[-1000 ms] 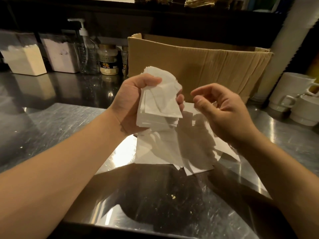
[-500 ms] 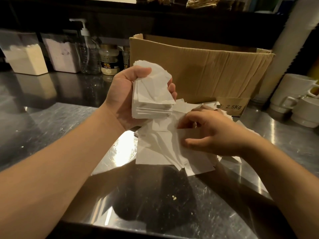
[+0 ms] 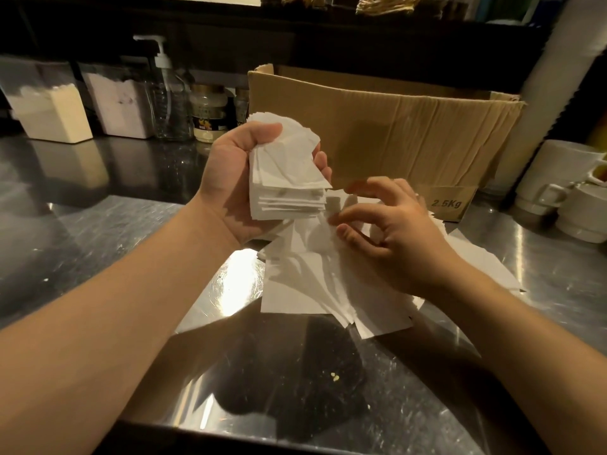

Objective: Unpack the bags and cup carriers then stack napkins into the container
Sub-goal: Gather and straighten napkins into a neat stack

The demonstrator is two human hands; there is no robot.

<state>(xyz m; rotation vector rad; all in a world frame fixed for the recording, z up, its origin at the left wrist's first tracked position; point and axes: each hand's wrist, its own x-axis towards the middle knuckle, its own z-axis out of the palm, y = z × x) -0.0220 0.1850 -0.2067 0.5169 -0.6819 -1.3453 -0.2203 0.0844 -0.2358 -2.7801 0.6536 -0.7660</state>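
Gathering loose napkins into one squared stack — that appears to be the step in hand.

Left hand (image 3: 239, 178): raised above the counter, palm turned toward the person, thumb curled over the top and fingers wrapping the far side, gripping the napkin stack (image 3: 285, 182). The hold is keeping the sheets on edge and aligned, probably so more can be added before they go into a container.

Right hand (image 3: 394, 231): lying lower, just beside and below the left, wrist angled down, thumb and forefinger pinching at a sheet on the loose napkin pile (image 3: 312, 290). The other fingers are curving loosely above the pile.

Loose pile: fanning out on the steel counter (image 3: 98, 244) under the right hand — unsorted.

Cardboard box (image 3: 394, 139): standing just beyond both hands.

White cups (image 3: 568, 192): stacked well off to the right hand's outer side.
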